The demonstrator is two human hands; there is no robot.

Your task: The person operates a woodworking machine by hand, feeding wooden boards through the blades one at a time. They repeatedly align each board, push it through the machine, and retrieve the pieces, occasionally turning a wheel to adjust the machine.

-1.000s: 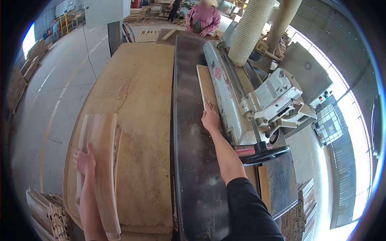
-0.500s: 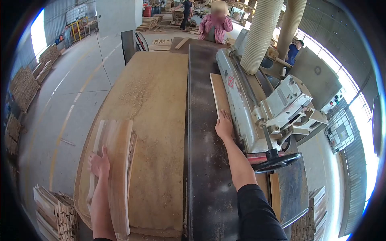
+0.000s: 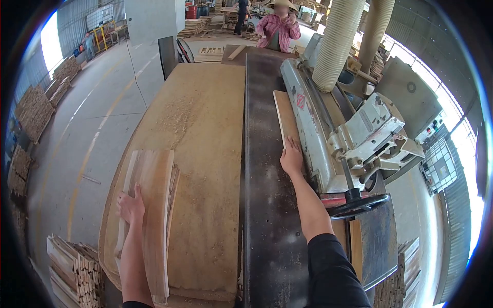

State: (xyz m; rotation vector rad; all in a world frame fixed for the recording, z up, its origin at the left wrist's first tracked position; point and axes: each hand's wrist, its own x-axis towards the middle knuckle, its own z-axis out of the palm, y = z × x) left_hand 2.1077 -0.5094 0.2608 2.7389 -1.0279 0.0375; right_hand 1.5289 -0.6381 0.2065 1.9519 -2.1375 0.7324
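At centre right, the right hand (image 3: 292,156) is pressing flat on a narrow board (image 3: 287,115) beside the machine (image 3: 313,123); at lower left, the left hand (image 3: 131,206) is resting, thumb spread, on stacked boards (image 3: 155,205).

The boards (image 3: 156,195) under the left hand (image 3: 130,205) were pale and brown wood, smooth-faced and matt, with rougher edges. Around them, the bench (image 3: 205,128) looked like matt tan wood, gritty with wood dust. The board (image 3: 286,113) at the right hand (image 3: 291,160) was smooth wood on a dark, faintly glossy surface (image 3: 267,205). Right of that hand stood scuffed, painted metal casing (image 3: 308,118), a glossy black handwheel (image 3: 359,206) and, beyond, a ribbed, plastic-looking hose (image 3: 336,46).
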